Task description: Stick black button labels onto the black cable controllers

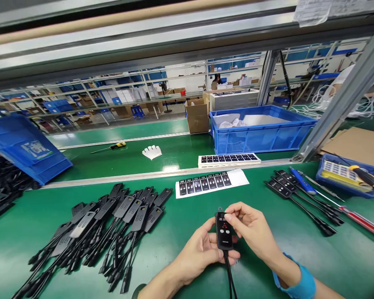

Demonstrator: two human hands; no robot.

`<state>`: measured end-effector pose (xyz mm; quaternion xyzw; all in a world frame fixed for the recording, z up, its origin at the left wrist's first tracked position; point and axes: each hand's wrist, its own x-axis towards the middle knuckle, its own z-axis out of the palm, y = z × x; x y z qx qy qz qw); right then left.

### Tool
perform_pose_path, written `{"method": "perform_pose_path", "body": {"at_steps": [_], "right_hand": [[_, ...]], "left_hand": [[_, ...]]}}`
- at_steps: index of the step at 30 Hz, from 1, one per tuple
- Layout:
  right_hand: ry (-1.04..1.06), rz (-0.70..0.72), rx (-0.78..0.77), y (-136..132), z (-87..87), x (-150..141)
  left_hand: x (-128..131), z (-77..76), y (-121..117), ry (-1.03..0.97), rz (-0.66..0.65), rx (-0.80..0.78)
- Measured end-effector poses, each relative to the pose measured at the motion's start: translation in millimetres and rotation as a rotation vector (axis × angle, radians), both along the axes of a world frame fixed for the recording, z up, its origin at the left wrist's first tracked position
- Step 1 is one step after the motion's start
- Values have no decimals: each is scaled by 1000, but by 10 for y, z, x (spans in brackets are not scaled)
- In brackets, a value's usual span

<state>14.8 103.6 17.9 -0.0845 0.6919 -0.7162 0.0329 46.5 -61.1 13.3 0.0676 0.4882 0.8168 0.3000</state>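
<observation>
My left hand (202, 245) is wrapped round a small black controller (224, 237), which has a metal loop on top and two black cables hanging below. On its face is a dark label with red marks and two pale buttons. My right hand (252, 226) is closed at the controller's upper right corner, thumb and fingertips pressed on the label edge. Just beyond lies a white sheet of dark labels (205, 183). To the left is a pile of similar cabled controllers (124, 207) without printed faces. Several labelled controllers (280, 187) lie at the right.
Behind the label sheet lies a stack of label sheets (229, 160). A blue crate (258, 139), a cardboard box (197, 116), a white glove (152, 152) and a screwdriver (116, 145) are farther back. A tilted blue bin (28, 145) stands left; a small tool tray (349, 187) lies right.
</observation>
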Motion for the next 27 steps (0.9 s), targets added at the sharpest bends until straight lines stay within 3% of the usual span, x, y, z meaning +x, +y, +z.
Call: {"method": "perform_pose_path", "body": {"at_steps": [14,27], "right_hand": [[-63,17,-25,-33,-26,37],[16,-33,37,-48,-50,50]], "left_hand": [[22,-27,-12,43,-13,0],[41,-15,27,65,9,-53]]}}
